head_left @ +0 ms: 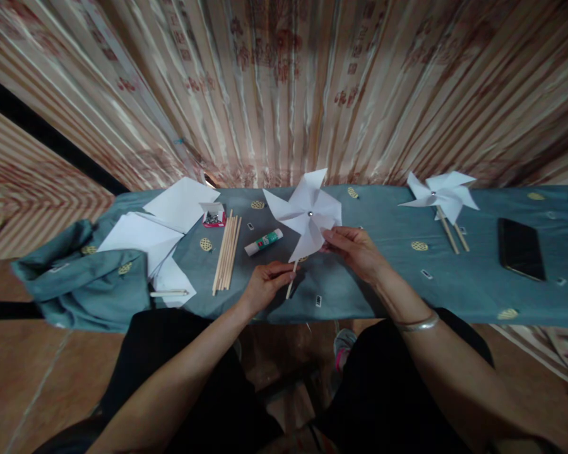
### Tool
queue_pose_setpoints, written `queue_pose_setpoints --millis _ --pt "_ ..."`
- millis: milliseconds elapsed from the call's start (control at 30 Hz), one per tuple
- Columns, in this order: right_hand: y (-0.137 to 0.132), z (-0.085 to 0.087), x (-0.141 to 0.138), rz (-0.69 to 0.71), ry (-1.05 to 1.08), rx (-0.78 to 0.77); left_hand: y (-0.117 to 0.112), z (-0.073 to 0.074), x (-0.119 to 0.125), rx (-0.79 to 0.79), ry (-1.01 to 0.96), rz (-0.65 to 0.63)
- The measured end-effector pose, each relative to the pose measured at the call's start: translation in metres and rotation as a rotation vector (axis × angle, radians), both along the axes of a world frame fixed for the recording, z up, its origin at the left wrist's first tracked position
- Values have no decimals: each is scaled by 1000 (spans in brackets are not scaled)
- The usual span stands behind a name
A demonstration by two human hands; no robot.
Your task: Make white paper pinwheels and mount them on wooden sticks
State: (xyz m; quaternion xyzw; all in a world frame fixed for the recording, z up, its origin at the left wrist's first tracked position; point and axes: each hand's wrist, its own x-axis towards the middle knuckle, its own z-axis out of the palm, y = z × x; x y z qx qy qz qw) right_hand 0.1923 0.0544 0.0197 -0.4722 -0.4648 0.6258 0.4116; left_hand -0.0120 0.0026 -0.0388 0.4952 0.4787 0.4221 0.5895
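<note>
White paper pinwheel (310,213) on wooden stick (290,289), held over the tabletop (383,217), between its far and near edges.
Left hand (268,282) pinches the stick toward the near edge; right hand (357,249) pinches one blade (330,211). A light touch and steady stick should keep the paper crisp.

Looks like a home: backed by a pleated, red-patterned curtain (284,113), furnished with a narrow worktop (473,287) dressed in soft printed cloth (89,290) bunched up at one end, and set over a brown floor (76,366). Cannot tell which room.
</note>
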Motion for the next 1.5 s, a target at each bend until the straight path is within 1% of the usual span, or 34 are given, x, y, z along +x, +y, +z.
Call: queue_pose_setpoints --millis 233,333,433,500,567,600,767,867,933,1000,1100,1167,1233,1300,1367,1400,1433,1467,1500 --pt "-2 -2 -5 34 -66 46 0 2 0 0 8 -20" --pt "-5 -3 -7 97 -136 97 0 3 0 -5 14 -24" --pt "-10 -6 -9 194 -257 170 0 4 0 -3 2 -14" --pt "-14 -9 -10 216 -388 231 0 4 0 -3 4 -1" --pt "-17 -11 -13 202 -488 288 0 5 0 -1 19 11" --pt "-18 -12 -16 191 -504 304 0 5 0 2 27 16" --pt "-22 -20 -28 129 -414 270 0 5 2 18 29 -5" --pt "-22 -25 -34 89 -379 246 -1 6 4 0 6 -13" --pt "-22 -25 -34 67 -363 250 -1 7 6 -26 -26 -24" --pt "-19 -21 -30 41 -380 285 -2 9 6 -46 -47 -32" --pt "-10 -10 -10 -26 -488 375 -3 12 5 -48 -37 -31" --pt "0 0 11 -92 -568 417 -3 14 4 -43 -25 -32" --pt "11 12 37 -164 -713 442 -3 14 3 -43 -23 -35" --pt "23 27 67 -260 -945 464 -3 14 3 -48 -24 -34" --pt "34 43 98 -304 -1195 437 -3 12 3 -51 -22 -33" --pt "39 50 114 -301 -1325 425 -2 12 3 -52 -17 -34" --pt "43 55 129 -267 -1458 401 -2 11 3 -52 -9 -35" --pt "48 60 142 -239 -1583 341 -2 10 3 -53 2 -40" --pt "51 62 155 -207 -1692 247 -2 10 3 -55 14 -46"
